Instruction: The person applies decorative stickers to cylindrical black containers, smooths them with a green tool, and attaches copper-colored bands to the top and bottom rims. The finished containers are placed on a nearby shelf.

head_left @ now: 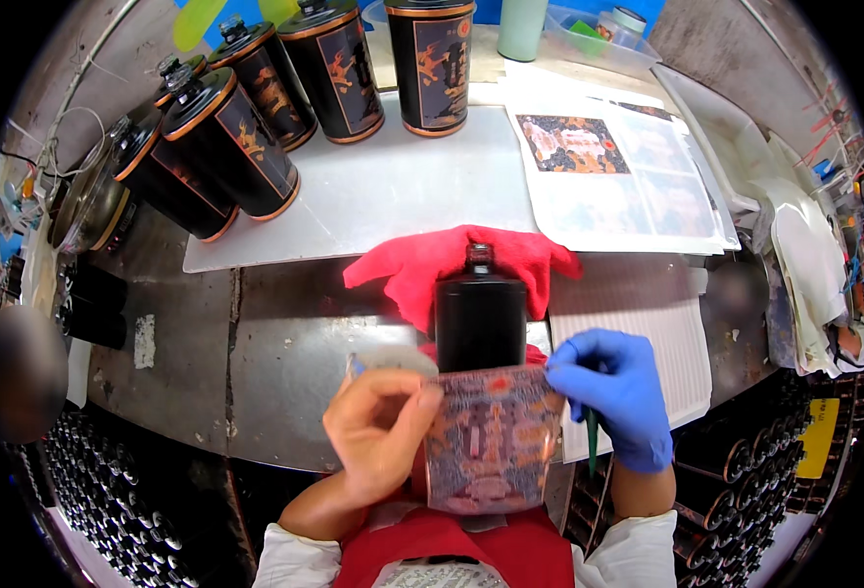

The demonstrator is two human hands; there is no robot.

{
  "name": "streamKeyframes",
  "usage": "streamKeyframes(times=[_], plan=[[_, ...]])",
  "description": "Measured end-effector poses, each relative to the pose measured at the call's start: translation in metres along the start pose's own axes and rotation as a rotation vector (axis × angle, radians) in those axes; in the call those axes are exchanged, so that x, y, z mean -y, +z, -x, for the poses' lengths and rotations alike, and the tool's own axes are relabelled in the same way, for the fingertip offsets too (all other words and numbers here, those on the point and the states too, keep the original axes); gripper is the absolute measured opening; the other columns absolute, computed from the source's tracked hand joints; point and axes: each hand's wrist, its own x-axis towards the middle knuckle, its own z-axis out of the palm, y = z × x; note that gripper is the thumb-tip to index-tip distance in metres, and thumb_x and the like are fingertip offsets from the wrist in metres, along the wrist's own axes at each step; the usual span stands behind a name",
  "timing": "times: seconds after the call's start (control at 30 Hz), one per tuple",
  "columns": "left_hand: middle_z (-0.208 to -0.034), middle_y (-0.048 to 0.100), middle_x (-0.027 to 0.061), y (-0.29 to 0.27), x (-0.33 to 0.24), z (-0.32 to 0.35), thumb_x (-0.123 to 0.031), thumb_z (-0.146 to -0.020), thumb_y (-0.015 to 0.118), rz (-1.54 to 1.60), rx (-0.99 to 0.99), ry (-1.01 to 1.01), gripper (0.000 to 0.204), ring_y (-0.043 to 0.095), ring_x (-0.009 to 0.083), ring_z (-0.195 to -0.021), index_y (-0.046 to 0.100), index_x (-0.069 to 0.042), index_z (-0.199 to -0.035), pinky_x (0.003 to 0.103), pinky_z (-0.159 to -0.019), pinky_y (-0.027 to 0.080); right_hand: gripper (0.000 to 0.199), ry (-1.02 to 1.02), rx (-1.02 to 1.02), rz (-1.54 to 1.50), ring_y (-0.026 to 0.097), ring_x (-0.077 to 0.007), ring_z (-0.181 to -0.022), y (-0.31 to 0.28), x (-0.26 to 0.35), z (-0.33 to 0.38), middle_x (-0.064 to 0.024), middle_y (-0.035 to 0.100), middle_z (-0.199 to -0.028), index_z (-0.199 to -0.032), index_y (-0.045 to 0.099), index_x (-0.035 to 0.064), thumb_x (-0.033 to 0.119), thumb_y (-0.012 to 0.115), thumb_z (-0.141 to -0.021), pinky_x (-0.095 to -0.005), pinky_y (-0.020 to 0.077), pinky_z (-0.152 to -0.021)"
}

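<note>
A patterned decal sheet (496,441), dark with orange and red print, hangs between my two hands. My left hand (378,421), bare, pinches its upper left corner. On the upper right corner, my right hand (613,392) in a blue glove has its fingers closed. A thin dark green tool (592,436) sticks out below that glove; its kind is unclear. Just beyond the sheet, a plain black bottle (481,312) lies with its neck away from me on a red cloth (403,263). The sheet's top edge overlaps the bottle's near end in view.
Several decorated black bottles (334,73) with copper rims stand at the back left on a white board (354,201). Printed decal sheets (638,211) lie at the back right. A ribbed white pad (638,328) sits right of the bottle. Racks of bottles (119,490) flank the metal table (177,363).
</note>
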Motion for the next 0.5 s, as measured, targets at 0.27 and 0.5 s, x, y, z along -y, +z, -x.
streamKeyframes(times=[0.27, 0.5], plan=[[-0.079, 0.061, 0.0056, 0.005, 0.031, -0.031, -0.003, -0.085, 0.061, 0.108, -0.055, -0.062, 0.006, 0.057, 0.0086, -0.062, 0.059, 0.001, -0.089, 0.022, -0.051, 0.048, 0.014, 0.001, -0.042, -0.031, 0.053, -0.0040, -0.056, -0.001, -0.019, -0.045, -0.0020, 0.062, -0.071, -0.085, 0.065, -0.0005, 0.011, 0.069, -0.078, -0.0181, 0.0428, -0.050], [-0.077, 0.060, 0.0046, 0.009, 0.029, -0.040, 0.002, -0.082, 0.061, 0.134, -0.097, -0.140, 0.006, 0.054, 0.0076, -0.064, 0.058, 0.001, -0.086, 0.020, -0.057, 0.043, 0.014, 0.010, -0.067, -0.034, 0.053, -0.0039, -0.057, -0.001, -0.021, -0.056, -0.0019, 0.062, -0.072, -0.084, 0.066, -0.0004, 0.011, 0.069, -0.077, -0.0177, 0.0424, -0.050]])
